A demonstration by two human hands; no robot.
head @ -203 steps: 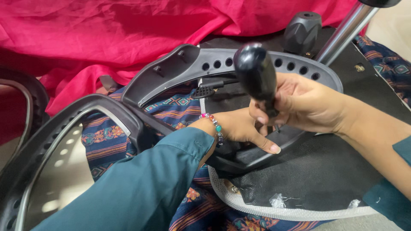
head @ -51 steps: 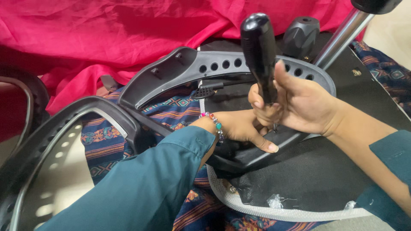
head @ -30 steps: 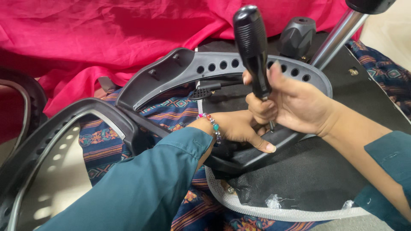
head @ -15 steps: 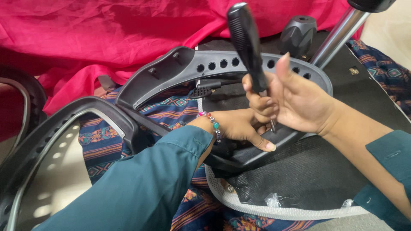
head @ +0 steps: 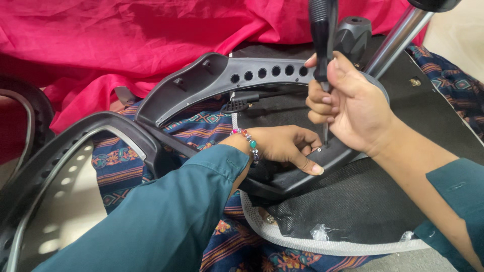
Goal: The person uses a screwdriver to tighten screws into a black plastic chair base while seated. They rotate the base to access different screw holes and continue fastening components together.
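Right hand (head: 353, 103) closed around the black handle of a screwdriver (head: 322, 35), held nearly upright; its thin shaft comes down to a screw (head: 319, 149) in the black armrest bracket (head: 302, 168) of an overturned chair. Left hand (head: 282, 146) lies on the bracket just beside the shaft, fingers (head: 302, 163) curled, forefinger stretched along the plastic, holding nothing. The bracket rests on the black seat underside (head: 363, 196). Chrome column (head: 398, 35) rises behind. Red cloth (head: 126, 35) lies beyond; a mesh backrest frame (head: 75, 151) lies at left.
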